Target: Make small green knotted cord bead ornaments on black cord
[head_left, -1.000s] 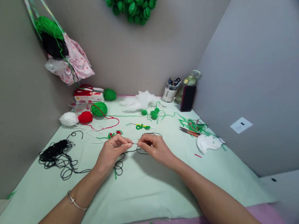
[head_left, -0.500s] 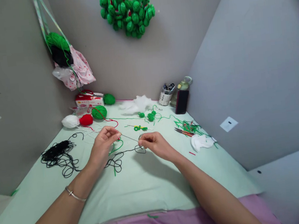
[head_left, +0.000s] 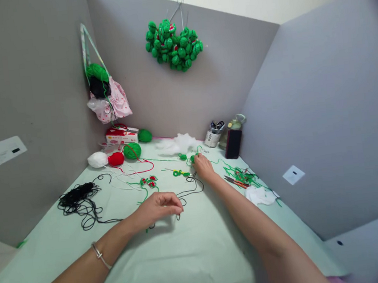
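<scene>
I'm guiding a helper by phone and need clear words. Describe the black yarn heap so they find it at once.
On the pale green table, look to the left of the person's left hand. The black yarn heap lies there, nearer the camera than the white ball and red ball. Unlike those rounded balls, it is a loose tangle with loops trailing towards the hand.

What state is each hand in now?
Left hand: loosely curled; whether holding thin black yarn cannot be told.
Right hand: at small, round green yarn ball; grip cannot be told.
</scene>
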`<state>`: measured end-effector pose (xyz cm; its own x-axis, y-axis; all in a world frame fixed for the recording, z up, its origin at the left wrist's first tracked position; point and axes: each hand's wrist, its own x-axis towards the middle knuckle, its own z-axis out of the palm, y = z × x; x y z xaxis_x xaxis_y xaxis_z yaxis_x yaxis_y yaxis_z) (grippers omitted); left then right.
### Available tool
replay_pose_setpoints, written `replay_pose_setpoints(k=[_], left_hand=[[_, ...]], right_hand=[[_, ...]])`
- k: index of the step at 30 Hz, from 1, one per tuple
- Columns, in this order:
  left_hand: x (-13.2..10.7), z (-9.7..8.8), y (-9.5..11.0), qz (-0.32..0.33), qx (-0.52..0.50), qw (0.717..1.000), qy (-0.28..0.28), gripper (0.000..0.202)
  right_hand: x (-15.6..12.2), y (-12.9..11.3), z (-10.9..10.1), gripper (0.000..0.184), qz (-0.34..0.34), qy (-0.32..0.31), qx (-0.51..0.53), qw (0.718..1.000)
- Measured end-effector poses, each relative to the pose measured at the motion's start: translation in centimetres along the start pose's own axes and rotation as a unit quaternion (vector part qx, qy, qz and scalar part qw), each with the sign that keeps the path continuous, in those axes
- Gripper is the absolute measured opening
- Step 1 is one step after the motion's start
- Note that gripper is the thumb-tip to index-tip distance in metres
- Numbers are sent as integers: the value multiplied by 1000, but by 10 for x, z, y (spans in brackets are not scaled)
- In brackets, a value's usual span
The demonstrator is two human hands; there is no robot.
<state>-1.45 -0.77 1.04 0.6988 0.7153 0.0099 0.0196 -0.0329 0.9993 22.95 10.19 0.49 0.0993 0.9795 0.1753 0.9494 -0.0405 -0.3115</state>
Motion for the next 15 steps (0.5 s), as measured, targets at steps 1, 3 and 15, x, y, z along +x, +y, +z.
replay_pose_setpoints(k=[1, 3, 15], left_hand=[[0, 1, 0, -2, 5, 1000, -6, 19], [-1, 2, 1, -8, 27, 1000, 3, 19], [10, 10, 2, 44, -9, 992, 122, 28]], right_hand=[[2, 1, 0, 11, 6, -1, 12, 1000], [3, 5, -6, 8, 12, -12, 45, 999], [-97, -10, -65, 48, -37, -195, 463, 864]])
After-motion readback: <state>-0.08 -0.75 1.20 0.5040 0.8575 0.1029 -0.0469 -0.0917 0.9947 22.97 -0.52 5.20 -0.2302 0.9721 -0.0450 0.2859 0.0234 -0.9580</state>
